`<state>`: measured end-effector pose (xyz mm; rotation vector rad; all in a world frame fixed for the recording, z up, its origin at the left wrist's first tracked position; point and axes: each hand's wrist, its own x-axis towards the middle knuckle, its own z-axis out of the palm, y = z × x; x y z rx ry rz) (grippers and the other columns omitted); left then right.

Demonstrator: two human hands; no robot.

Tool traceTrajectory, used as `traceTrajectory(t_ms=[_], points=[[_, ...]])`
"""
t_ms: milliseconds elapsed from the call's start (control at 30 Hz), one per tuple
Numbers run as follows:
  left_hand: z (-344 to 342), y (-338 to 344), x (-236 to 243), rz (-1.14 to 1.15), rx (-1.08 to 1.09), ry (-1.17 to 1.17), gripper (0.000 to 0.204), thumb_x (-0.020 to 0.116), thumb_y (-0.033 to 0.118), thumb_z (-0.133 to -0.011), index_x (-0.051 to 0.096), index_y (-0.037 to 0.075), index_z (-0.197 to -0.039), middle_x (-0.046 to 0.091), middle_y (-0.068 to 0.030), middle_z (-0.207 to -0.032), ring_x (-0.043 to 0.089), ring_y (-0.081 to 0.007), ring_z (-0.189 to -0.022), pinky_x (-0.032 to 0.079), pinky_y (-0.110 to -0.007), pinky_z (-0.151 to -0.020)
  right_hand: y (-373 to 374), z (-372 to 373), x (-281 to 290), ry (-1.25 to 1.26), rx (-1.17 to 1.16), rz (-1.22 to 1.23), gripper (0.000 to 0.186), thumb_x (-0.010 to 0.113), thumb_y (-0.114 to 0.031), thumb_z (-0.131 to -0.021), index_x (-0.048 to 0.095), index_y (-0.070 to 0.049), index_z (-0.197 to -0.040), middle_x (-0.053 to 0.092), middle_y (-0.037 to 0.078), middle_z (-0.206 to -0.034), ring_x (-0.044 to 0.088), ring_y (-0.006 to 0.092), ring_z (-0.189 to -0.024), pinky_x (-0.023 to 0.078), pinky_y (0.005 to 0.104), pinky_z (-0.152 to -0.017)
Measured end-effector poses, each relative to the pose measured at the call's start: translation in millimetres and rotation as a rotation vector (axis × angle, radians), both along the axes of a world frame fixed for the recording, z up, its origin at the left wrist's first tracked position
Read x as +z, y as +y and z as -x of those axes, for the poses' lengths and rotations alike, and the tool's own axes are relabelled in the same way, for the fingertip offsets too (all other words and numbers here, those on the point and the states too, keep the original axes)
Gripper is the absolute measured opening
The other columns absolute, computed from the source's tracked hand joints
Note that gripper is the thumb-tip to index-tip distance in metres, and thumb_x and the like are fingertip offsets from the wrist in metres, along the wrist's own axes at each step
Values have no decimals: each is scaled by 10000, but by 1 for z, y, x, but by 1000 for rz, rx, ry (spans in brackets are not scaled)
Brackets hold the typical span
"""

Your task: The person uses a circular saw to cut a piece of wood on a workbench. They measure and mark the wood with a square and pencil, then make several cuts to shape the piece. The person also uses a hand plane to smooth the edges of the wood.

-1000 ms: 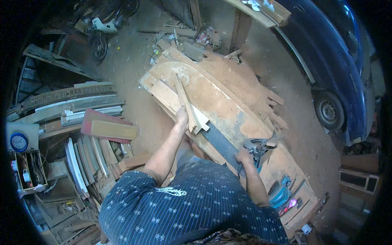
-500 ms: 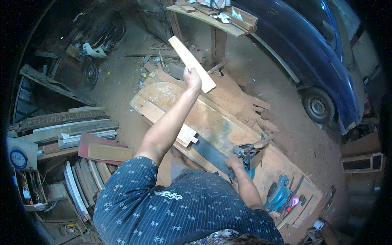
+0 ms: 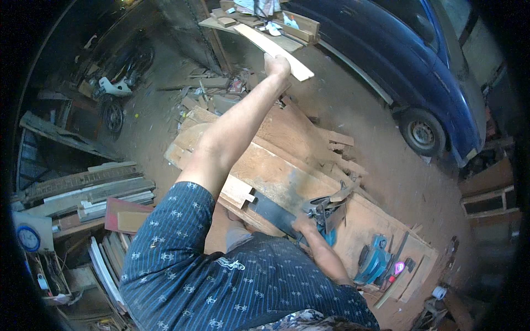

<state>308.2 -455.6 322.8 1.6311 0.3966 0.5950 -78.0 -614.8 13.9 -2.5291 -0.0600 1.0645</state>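
Observation:
My left hand [image 3: 277, 65] is closed around a pale wooden board [image 3: 301, 70], held out at arm's length beyond the workbench [image 3: 381, 220]. The board slants from upper left to lower right, in front of a raised plank shelf. My right hand [image 3: 303, 223] is low on the bench, its fingers curled beside a blue and dark power tool [image 3: 326, 212]. What those fingers grip is hidden. A long dark flat plate [image 3: 270, 211] runs from the tool to a light timber piece [image 3: 236, 192] with a notched end.
A second blue power tool [image 3: 371, 259] lies on the bench's right end, near a pink and black tape measure [image 3: 399, 267]. The plank shelf [image 3: 290, 44] carries offcuts. A dark blue vehicle [image 3: 386, 49] stands at upper right. Stacked timber [image 3: 110, 185] fills the left; sawdust covers the bench.
My left hand has carried the board farther out, up and to the right, toward the shelf. My right hand stays by the power tool. The whole view has shifted slightly.

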Motion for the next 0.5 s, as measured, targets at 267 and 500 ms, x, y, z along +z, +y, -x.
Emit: traceTrajectory(t_ms=[267, 500], points=[[-72, 21, 8, -240, -398, 276, 492, 567, 350, -976, 535, 3, -1322, 622, -196, -1217, 621, -344, -1097, 521, -490, -922, 0, 0, -53, -93, 316, -47, 289, 534, -188, -929, 749, -78, -1087, 699, 168, -1200, 680, 322, -1099, 551, 467, -847], [54, 80, -114, -5, -475, 204, 622, 576, 368, -1002, 395, 44, -1501, 557, -36, -979, 514, -93, -781, 512, -342, -795, 10, 3, -67, -34, 140, -7, 267, 554, -128, -877, 762, -29, -1013, 742, 169, -1062, 727, 310, -965, 563, 485, -780]])
